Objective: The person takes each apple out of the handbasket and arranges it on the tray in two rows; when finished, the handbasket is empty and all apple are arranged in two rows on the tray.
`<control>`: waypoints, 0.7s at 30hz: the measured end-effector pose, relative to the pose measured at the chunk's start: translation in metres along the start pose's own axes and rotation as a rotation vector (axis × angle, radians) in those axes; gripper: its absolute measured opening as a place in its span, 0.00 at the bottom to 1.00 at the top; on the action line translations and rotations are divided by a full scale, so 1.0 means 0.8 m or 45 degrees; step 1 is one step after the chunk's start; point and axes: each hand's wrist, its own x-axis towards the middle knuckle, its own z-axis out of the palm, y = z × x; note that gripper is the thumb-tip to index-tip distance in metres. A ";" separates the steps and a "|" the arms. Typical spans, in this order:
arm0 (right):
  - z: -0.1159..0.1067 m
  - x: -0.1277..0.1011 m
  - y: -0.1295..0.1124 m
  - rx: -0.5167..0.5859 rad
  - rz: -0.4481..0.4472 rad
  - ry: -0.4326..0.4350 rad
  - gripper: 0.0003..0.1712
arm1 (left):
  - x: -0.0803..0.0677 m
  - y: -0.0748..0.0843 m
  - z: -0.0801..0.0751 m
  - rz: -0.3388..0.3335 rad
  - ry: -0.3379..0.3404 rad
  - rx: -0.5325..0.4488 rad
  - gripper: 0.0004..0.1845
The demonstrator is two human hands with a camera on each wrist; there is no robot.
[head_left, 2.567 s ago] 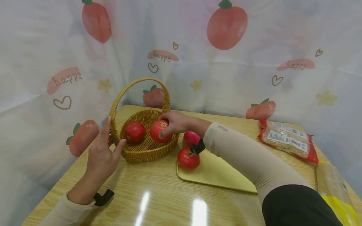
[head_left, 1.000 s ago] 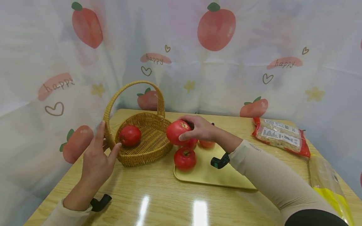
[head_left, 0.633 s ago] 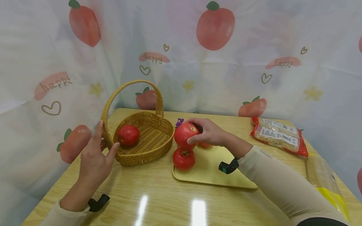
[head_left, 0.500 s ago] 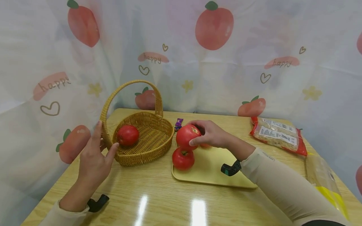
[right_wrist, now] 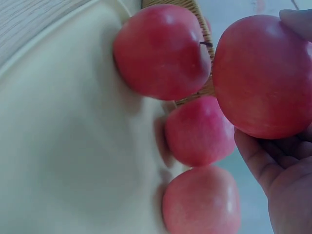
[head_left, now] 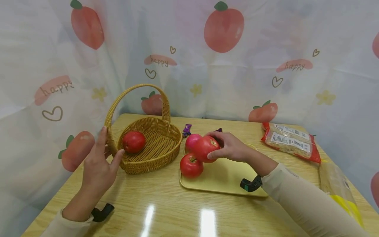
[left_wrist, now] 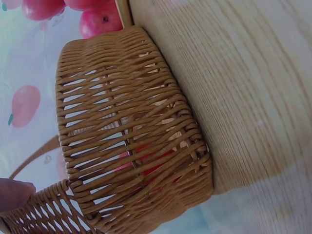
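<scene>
In the head view my right hand [head_left: 231,149] grips a large red apple [head_left: 205,148] over the left part of the yellow tray [head_left: 219,174]. Close to it on the tray are a red apple [head_left: 191,166] in front and a pinkish-red apple [head_left: 193,141] behind. The right wrist view shows another apple [right_wrist: 202,202] beside them, hidden in the head view. My left hand [head_left: 100,164] holds the wicker basket [head_left: 154,163] at the left foot of its handle, thumb by the rim, index finger extended. One red apple [head_left: 134,142] lies inside the basket's left half.
Purple-wrapped small pieces [head_left: 187,129] lie behind the tray. A red-edged clear packet [head_left: 291,141] lies at the back right, with a clear and yellow bag [head_left: 340,189] in front of it. A printed curtain [head_left: 189,85] hangs behind the table.
My right hand has lifted the large apple out of the basket and carried it right, over the tray. The left hand has stayed at the basket handle.
</scene>
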 end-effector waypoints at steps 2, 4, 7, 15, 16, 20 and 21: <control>-0.001 -0.004 0.003 -0.011 0.003 0.007 0.40 | 0.000 0.000 0.000 0.005 0.003 0.000 0.54; -0.002 -0.008 0.007 -0.021 0.004 0.014 0.40 | 0.000 0.000 0.000 0.008 0.006 -0.002 0.54; -0.003 -0.014 0.011 -0.019 -0.010 0.020 0.39 | 0.000 0.000 0.000 0.014 0.011 -0.008 0.54; -0.001 -0.027 0.027 -0.098 0.042 0.026 0.41 | 0.000 0.000 -0.001 0.028 0.022 -0.007 0.54; -0.001 -0.028 0.029 -0.102 0.056 0.024 0.40 | 0.000 0.000 -0.001 0.029 0.022 -0.007 0.54; 0.001 -0.034 0.036 -0.098 0.086 0.002 0.40 | 0.001 0.000 -0.001 0.025 0.019 -0.008 0.54; 0.002 -0.035 0.037 -0.097 0.089 -0.002 0.40 | 0.001 0.001 -0.001 0.025 0.019 -0.007 0.54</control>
